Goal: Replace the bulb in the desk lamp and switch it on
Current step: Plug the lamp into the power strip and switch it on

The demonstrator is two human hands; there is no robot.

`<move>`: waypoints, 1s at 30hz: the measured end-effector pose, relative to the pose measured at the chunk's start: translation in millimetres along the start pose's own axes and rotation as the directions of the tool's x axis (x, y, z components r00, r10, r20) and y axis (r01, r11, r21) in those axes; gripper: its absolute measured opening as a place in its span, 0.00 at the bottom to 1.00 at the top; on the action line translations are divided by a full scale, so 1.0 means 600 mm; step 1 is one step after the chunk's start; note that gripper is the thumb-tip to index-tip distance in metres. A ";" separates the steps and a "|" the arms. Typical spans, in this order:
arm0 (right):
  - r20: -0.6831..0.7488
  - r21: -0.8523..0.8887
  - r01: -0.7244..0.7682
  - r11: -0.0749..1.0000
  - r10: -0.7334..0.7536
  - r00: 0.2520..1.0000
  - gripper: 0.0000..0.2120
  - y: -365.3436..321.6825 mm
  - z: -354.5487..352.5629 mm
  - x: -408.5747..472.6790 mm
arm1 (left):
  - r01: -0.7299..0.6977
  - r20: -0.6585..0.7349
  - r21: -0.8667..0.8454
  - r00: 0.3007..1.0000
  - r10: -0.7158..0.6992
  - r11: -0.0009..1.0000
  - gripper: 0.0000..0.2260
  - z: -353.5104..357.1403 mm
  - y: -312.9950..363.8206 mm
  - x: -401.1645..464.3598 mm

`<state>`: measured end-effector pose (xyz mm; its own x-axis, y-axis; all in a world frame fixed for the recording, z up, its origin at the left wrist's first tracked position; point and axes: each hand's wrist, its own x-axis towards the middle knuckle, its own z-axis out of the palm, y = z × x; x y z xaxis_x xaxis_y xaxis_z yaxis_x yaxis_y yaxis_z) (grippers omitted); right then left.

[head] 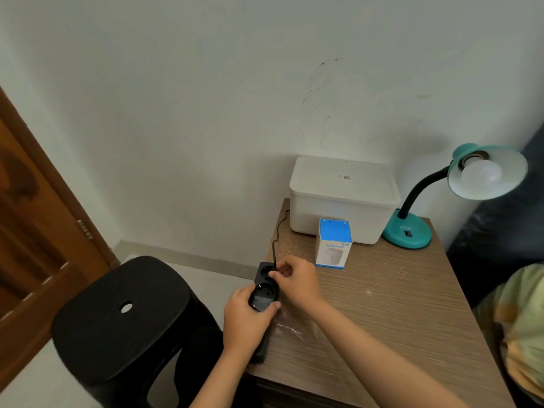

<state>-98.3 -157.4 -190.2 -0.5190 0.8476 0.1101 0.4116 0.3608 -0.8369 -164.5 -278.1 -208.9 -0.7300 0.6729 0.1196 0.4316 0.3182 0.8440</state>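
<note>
A teal desk lamp [407, 232] stands at the table's far right corner. A white bulb [481, 172] sits in its shade and is unlit. A black power strip [263, 293] lies along the table's left edge. My left hand [245, 319] grips the strip around its middle. My right hand [297, 279] pinches the lamp's black plug at the strip's far socket. The thin black cord [278, 228] runs from there back behind the white box.
A white lidded box [343, 198] stands against the wall on the wooden table [397, 304], with a small blue-and-white carton [334, 242] in front of it. A black plastic stool [123, 313] stands left of the table. A brown door [35, 231] is at far left.
</note>
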 end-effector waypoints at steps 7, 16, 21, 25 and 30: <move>0.041 -0.107 0.048 0.993 -0.044 0.998 0.07 -0.002 0.002 0.011 | 0.015 -0.022 -0.041 1.000 -0.016 0.999 0.23 0.000 -0.001 0.003; 0.054 -0.115 0.067 0.991 -0.061 0.997 0.06 0.002 0.000 0.021 | 0.018 -0.023 -0.071 1.000 -0.020 0.997 0.23 -0.003 0.000 0.004; 0.046 -0.023 0.005 1.000 -0.003 0.999 0.07 0.014 0.013 0.021 | 0.029 -0.009 -0.066 1.000 -0.030 0.997 0.22 -0.001 -0.002 0.005; 0.038 0.007 -0.003 1.000 0.002 0.999 0.07 0.017 0.014 0.024 | 0.048 -0.011 -0.083 0.999 -0.049 0.995 0.23 -0.001 0.001 0.004; 0.081 -0.006 -0.027 1.000 0.028 0.996 0.07 0.013 0.007 0.025 | 0.051 0.002 -0.044 0.999 -0.051 0.998 0.24 -0.002 0.001 0.002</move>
<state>-106.2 -143.4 -197.1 -0.5666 0.8229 0.0430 0.4300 0.3398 -0.8365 -165.8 -277.8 -207.7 -0.7499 0.6572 0.0753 0.3699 0.3222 0.8714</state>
